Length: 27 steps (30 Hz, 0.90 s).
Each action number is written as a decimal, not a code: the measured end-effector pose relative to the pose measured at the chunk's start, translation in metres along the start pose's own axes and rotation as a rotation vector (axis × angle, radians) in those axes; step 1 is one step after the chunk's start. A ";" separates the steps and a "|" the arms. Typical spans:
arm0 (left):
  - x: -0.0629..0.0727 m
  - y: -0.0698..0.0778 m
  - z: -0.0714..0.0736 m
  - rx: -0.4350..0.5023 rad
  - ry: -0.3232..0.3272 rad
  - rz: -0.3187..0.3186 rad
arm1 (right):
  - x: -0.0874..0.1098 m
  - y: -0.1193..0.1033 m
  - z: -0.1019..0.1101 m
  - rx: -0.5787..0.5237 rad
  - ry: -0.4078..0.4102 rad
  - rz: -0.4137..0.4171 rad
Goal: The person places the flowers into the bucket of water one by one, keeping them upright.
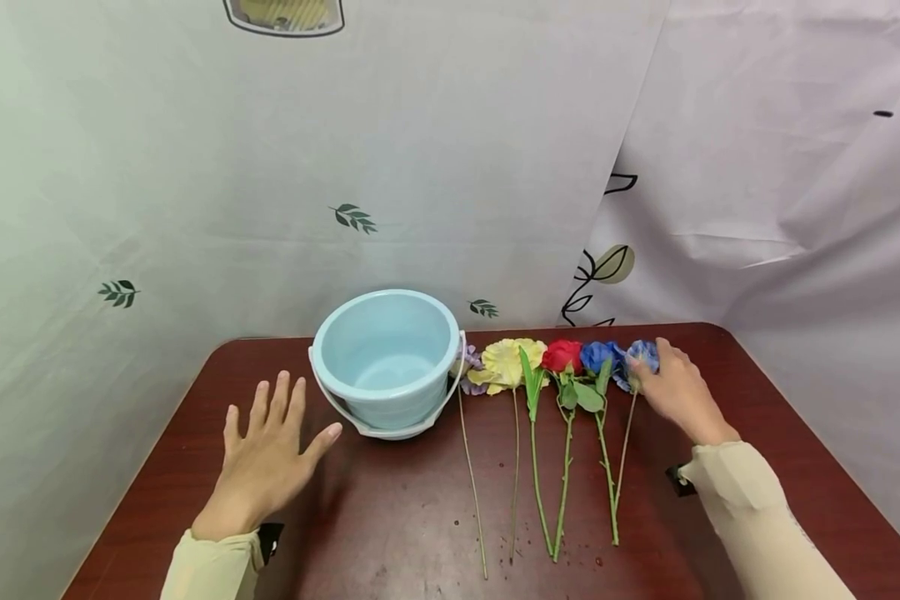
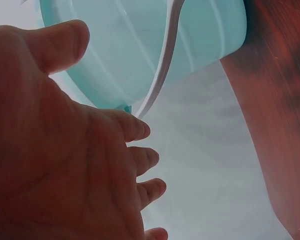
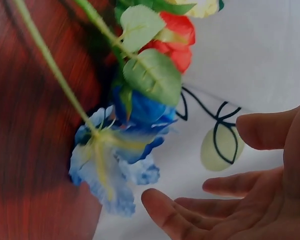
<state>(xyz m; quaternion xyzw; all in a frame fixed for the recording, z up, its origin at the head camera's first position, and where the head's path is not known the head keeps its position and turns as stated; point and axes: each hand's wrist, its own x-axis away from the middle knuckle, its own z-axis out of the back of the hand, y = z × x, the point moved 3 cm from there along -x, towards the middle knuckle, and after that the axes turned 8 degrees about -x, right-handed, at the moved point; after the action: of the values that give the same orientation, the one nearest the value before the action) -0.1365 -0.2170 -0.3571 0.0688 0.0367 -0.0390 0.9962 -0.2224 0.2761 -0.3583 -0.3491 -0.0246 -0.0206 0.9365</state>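
A light blue bucket with a white handle stands upright at the back of the table. To its left, my left hand is spread with straight fingers, holding nothing; in the left wrist view its fingertips overlap the handle. At the right end of a row of artificial flowers lies a pale blue flower with a thin stem. My right hand reaches beside that bloom, thumb and fingers apart with nothing between them. Just left of it lie a blue rose and a red rose.
Further left are a yellow flower, a stem with long green leaves and a purple flower partly hidden behind the bucket. Stems point toward the front of the dark red table. A pale printed curtain hangs behind.
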 end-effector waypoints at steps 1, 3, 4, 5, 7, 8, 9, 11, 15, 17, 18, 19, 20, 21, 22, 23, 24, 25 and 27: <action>0.000 0.000 0.000 -0.001 0.000 0.000 | -0.001 0.001 0.001 0.011 0.001 0.002; 0.000 0.000 0.000 -0.001 -0.001 -0.001 | -0.003 0.005 0.002 0.035 -0.002 0.002; 0.000 0.000 0.000 0.001 -0.002 -0.001 | -0.004 0.006 0.003 0.046 -0.003 0.003; 0.000 0.000 0.000 0.000 -0.003 -0.001 | -0.005 0.008 0.003 0.057 -0.008 0.002; -0.001 0.000 -0.001 0.001 -0.003 -0.002 | -0.007 0.012 0.003 0.069 -0.024 -0.011; -0.001 0.000 -0.001 0.003 -0.003 -0.003 | -0.008 0.015 0.003 0.075 -0.034 -0.019; -0.001 0.000 -0.001 0.004 -0.003 -0.003 | -0.009 0.017 0.003 0.080 -0.042 -0.025; -0.001 -0.001 -0.001 0.006 -0.002 -0.003 | -0.010 0.022 0.002 0.087 -0.056 -0.039; -0.002 -0.001 -0.002 0.003 -0.003 -0.003 | -0.013 0.029 0.000 0.105 -0.065 -0.062; -0.002 -0.002 -0.002 0.003 -0.002 -0.002 | -0.014 0.032 -0.001 0.108 -0.066 -0.091; -0.002 -0.002 -0.002 0.002 -0.002 -0.001 | -0.014 0.033 -0.001 0.111 -0.070 -0.107; -0.002 -0.002 -0.002 0.001 0.000 0.000 | -0.014 0.033 -0.001 0.115 -0.076 -0.124; -0.002 -0.002 -0.002 0.001 0.002 0.000 | -0.014 0.034 -0.001 0.120 -0.083 -0.141; -0.002 -0.002 -0.002 0.002 0.002 0.001 | -0.014 0.034 -0.001 0.124 -0.089 -0.153; -0.002 -0.002 -0.002 0.002 0.003 0.001 | -0.014 0.035 -0.001 0.124 -0.098 -0.169; -0.002 -0.002 -0.002 0.002 0.002 0.001 | -0.014 0.036 -0.001 0.120 -0.108 -0.180; -0.002 -0.002 -0.001 0.001 0.001 0.002 | -0.014 0.037 -0.002 0.116 -0.120 -0.187; -0.002 -0.002 -0.001 0.000 0.000 0.002 | -0.014 0.039 -0.003 0.102 -0.129 -0.192; -0.002 -0.002 -0.001 0.000 -0.002 0.004 | -0.014 0.042 -0.006 0.066 -0.138 -0.193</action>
<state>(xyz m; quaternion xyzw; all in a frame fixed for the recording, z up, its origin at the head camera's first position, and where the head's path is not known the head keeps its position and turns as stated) -0.1385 -0.2186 -0.3583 0.0689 0.0357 -0.0371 0.9963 -0.2333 0.3040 -0.3911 -0.3149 -0.1229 -0.0857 0.9372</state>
